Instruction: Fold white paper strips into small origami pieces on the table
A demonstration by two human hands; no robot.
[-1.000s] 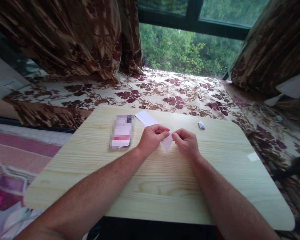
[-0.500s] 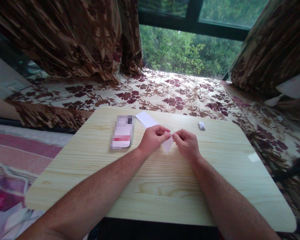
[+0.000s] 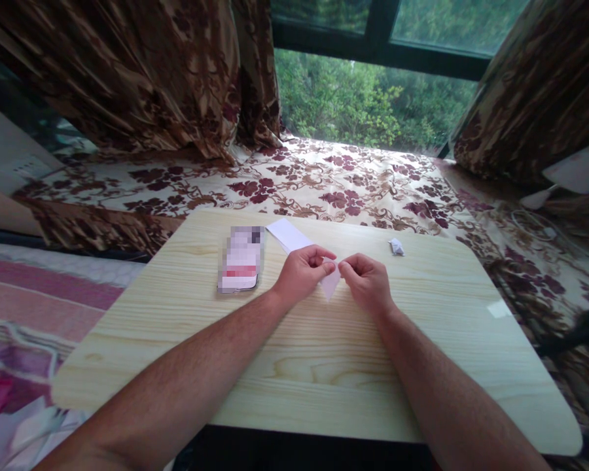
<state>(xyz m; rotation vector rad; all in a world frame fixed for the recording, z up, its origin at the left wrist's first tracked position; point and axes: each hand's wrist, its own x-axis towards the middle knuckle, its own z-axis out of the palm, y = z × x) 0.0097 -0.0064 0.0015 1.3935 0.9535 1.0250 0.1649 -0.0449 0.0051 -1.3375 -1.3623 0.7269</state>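
A small piece of folded white paper (image 3: 330,286), pointed at its lower end, is held between my two hands above the table. My left hand (image 3: 302,271) pinches its upper left side between thumb and fingers. At the upper right edge, my right hand (image 3: 368,278) has thumb and index finger pressed together on the paper. Behind my left hand lies a flat white sheet of paper (image 3: 288,235), partly covered by that hand. A small folded paper piece (image 3: 396,246) rests on the table to the right, beyond my right hand.
A phone (image 3: 240,260), blurred by pixelation, lies left of my left hand on the pale wooden table (image 3: 324,373). Beyond the table's far edge is a ledge with floral cloth (image 3: 343,183), below a window. A bed with striped cloth (image 3: 53,288) is at the left.
Almost nothing differs. My left fingers have shifted very slightly on the folded paper, while my right hand keeps its place.
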